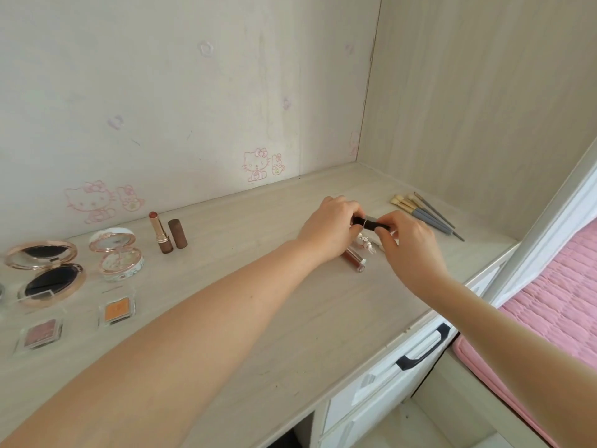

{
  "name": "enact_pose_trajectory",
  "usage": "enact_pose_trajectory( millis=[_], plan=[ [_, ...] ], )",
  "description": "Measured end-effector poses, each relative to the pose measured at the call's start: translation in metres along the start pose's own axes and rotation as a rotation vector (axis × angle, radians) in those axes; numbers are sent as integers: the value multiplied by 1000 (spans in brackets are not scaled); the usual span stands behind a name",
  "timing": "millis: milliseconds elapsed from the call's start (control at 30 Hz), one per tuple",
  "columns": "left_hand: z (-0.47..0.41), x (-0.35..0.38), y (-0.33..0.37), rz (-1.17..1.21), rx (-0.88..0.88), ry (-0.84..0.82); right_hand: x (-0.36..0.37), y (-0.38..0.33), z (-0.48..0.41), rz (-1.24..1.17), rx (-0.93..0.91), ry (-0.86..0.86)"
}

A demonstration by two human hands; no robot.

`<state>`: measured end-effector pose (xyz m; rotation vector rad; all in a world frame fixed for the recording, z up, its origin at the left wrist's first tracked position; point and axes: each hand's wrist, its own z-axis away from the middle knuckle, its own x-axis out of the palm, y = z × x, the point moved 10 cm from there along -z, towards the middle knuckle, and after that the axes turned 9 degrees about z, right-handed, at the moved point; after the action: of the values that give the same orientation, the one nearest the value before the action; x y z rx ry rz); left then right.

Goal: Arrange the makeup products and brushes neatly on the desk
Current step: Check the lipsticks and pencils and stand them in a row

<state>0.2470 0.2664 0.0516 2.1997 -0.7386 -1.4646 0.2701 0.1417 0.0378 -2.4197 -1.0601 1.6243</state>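
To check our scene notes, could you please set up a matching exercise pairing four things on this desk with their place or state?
Things:
1. brushes
2. lipstick
3. black tube
4. orange pan

Places or states:
A. stands uncapped beside its cap
B. gripped by the left hand and the right hand
C. lie at the far right of the desk
D. lies flat at the left, near the front edge

Pairs: 1-C, 2-A, 3-B, 4-D
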Motion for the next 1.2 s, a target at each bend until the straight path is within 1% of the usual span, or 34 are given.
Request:
enact_pose_trajectory(
  millis=[67, 167, 367, 567, 700, 800, 1000, 1133, 1200],
  plan=[
    [9, -13, 0, 8, 7, 4, -1, -12, 3, -44, -24, -6],
    [27, -32, -3, 28, 4, 6, 0, -32, 8, -47, -76, -20],
    [74, -73, -20, 75, -67, 14, 5, -79, 26, -100, -166, -13],
    [130, -111, -50, 73, -151, 28, 21, -143, 56, -110, -297, -89],
    [173, -132, -71, 101, -229, 35, 36, -184, 79, -87, -400, -198],
    [204, -148, -83, 97, -271, 59, 42, -214, 97, -91, -480, -222],
    [262, -178, -100, 40, -347, 108, 57, -265, 130, -90, -609, -275],
    [295, -197, -106, -80, -361, 149, 65, -294, 150, -108, -693, -313],
    [307, -202, -106, -161, -357, 139, 68, -304, 157, -148, -718, -333]
  ],
)
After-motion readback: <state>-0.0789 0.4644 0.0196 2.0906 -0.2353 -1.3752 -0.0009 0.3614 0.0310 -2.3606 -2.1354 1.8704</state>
